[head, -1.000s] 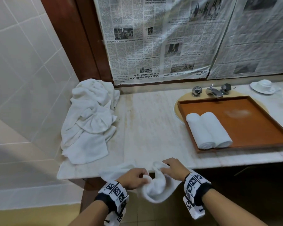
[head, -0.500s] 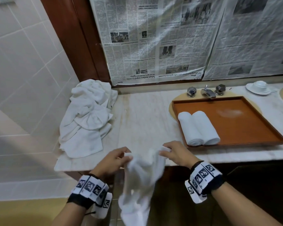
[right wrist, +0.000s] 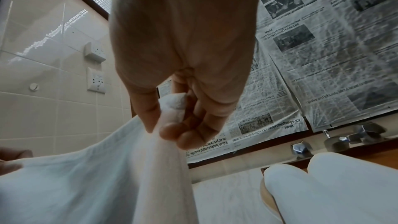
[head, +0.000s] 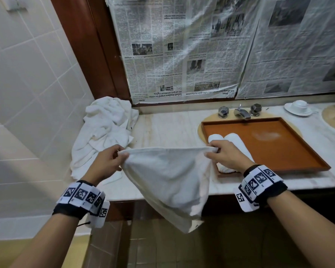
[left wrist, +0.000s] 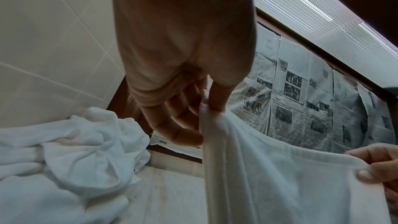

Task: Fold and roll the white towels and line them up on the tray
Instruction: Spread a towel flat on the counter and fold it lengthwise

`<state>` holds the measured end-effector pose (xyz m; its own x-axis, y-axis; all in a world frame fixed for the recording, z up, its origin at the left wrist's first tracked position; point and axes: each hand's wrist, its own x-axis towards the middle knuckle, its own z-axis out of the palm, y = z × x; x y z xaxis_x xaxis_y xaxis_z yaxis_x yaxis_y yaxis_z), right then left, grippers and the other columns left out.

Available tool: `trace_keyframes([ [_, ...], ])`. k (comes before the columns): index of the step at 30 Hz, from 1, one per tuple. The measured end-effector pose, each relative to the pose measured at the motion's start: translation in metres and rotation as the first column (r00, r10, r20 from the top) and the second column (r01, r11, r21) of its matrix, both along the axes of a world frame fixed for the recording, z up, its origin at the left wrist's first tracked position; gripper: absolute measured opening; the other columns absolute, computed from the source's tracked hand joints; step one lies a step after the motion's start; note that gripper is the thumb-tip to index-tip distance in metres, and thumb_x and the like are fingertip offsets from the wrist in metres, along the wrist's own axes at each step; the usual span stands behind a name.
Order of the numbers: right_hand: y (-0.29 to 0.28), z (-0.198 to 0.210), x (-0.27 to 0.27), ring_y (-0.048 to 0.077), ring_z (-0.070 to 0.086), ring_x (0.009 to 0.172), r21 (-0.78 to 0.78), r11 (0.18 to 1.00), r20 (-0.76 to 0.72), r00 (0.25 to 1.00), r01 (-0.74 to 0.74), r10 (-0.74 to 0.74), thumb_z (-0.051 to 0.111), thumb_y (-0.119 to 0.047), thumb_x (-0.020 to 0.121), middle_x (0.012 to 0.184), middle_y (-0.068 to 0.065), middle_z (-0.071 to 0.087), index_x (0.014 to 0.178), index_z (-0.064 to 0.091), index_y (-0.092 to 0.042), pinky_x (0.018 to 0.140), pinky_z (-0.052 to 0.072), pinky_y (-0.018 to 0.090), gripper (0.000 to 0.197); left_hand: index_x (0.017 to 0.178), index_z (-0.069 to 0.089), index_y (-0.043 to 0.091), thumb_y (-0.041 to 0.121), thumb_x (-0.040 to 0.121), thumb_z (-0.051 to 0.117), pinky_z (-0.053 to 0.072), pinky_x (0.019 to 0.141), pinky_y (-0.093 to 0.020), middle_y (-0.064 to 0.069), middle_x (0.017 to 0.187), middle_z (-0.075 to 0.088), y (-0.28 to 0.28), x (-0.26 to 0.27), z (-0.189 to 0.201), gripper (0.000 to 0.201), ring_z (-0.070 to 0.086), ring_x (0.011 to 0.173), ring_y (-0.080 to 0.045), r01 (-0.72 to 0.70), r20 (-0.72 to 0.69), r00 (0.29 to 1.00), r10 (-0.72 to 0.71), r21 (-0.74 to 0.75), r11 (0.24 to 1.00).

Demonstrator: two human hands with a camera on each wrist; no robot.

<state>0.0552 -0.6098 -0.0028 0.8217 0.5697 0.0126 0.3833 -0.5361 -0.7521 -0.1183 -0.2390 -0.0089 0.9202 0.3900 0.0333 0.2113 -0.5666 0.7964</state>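
Note:
A white towel [head: 168, 182] hangs spread in the air in front of the counter edge, its top edge stretched taut. My left hand [head: 122, 154] pinches its left corner [left wrist: 206, 108] between thumb and fingers. My right hand [head: 211, 152] pinches the right corner [right wrist: 172, 108] the same way. Two rolled white towels [head: 230, 138] lie side by side at the left end of the orange-brown tray [head: 290, 151], partly hidden behind my right hand. The same rolls [right wrist: 336, 190] show low in the right wrist view.
A heap of loose white towels [head: 104, 130] lies in the counter's left corner against the tiled wall. A tap with two knobs [head: 240, 112] stands behind the tray, a white cup and saucer [head: 299, 107] to the right. Newspaper covers the wall behind.
The towel was bunched low between my hands at the counter edge. Both hands have risen and moved apart, pulling it open so that it hangs flat from its two top corners.

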Motion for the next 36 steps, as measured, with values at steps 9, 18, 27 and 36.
trace_keyframes([
  [9,0.002,-0.004,-0.019,0.007,0.060,0.061,0.009,1.000,-0.071,0.997,0.021,-0.021,0.065,-0.010,0.088,0.071,0.008,0.069,0.087,0.068,-0.014,0.060,0.045,0.021,0.005,0.088,0.066,0.017,0.029,0.096,0.064,0.061,0.064,-0.035,-0.014,0.083,0.069,0.005,0.009,0.004,0.014,0.069,0.077,-0.026,0.055,0.018,0.998,-0.055,0.020,0.998],
  [18,0.003,0.010,-0.016,0.014,0.062,0.060,0.153,0.981,-0.065,0.992,0.120,-0.111,0.066,-0.008,0.093,0.071,0.018,0.068,0.094,0.065,-0.002,0.064,0.050,0.024,0.006,0.091,0.069,0.017,0.028,0.096,0.066,0.063,0.062,-0.039,-0.013,0.087,0.067,0.030,0.004,0.015,0.013,0.065,0.084,-0.027,-0.030,0.126,0.991,0.037,-0.056,0.998],
  [27,0.038,0.031,0.000,0.007,0.056,0.046,0.167,0.963,0.024,0.976,0.211,-0.218,0.068,-0.011,0.092,0.061,0.009,0.067,0.087,0.067,-0.006,0.050,0.044,0.016,0.007,0.091,0.069,0.014,0.028,0.095,0.067,0.063,0.064,-0.041,-0.009,0.083,0.067,0.048,0.023,0.014,0.015,0.066,0.070,-0.020,-0.078,0.181,0.979,0.097,-0.112,0.991],
  [36,0.058,0.020,0.027,0.025,0.066,0.052,0.169,0.936,-0.087,0.951,0.309,-0.298,0.071,-0.013,0.091,0.062,0.012,0.071,0.089,0.067,-0.003,0.056,0.056,0.030,0.011,0.089,0.069,0.013,0.024,0.094,0.068,0.063,0.065,-0.042,-0.007,0.083,0.066,0.062,0.053,0.007,0.012,0.065,0.075,-0.019,-0.093,0.182,0.976,0.120,-0.153,0.984],
])
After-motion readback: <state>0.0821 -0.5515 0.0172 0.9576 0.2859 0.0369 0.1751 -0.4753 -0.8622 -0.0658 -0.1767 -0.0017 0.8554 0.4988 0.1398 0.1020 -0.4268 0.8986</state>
